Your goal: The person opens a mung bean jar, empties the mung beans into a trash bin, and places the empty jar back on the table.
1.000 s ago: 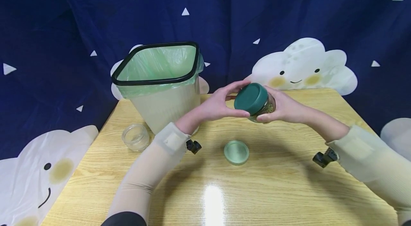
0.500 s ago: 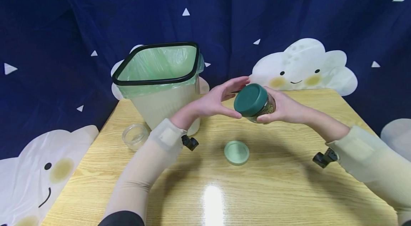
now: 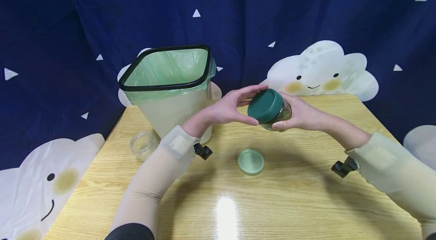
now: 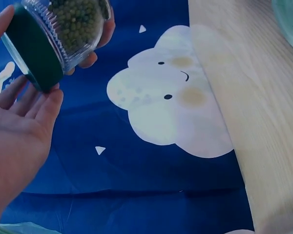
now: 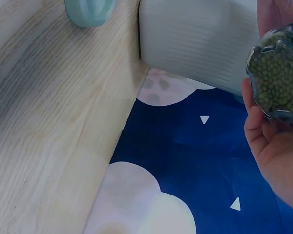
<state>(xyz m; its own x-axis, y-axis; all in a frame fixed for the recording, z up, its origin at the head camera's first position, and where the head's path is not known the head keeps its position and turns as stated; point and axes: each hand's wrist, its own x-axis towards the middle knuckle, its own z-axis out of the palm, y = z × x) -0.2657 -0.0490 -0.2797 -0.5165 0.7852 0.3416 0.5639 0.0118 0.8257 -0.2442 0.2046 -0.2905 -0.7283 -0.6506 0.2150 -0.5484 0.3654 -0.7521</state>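
Note:
A glass jar point(image 4: 77, 25) of small green beans hangs above the table, tilted, with a dark green lid point(image 3: 265, 105) on it. My right hand point(image 3: 301, 113) grips the jar's glass body; in the right wrist view the beans show through its base. My left hand point(image 3: 226, 109) has its thumb on one side of the lid and its fingertips on the other, as the left wrist view also shows. Below on the table lies a pale green lid point(image 3: 251, 162). An open glass jar point(image 3: 144, 144) stands to the left, partly behind my left sleeve.
A white bin point(image 3: 173, 111) with a black rim and a green liner stands at the back left of the wooden table point(image 3: 289, 202). It is close behind my left forearm. A dark blue curtain with clouds hangs behind the table.
Half a second ago my left fingers had come off the dark green lid and spread; now they are back against it. My right hand and the jar have hardly moved.

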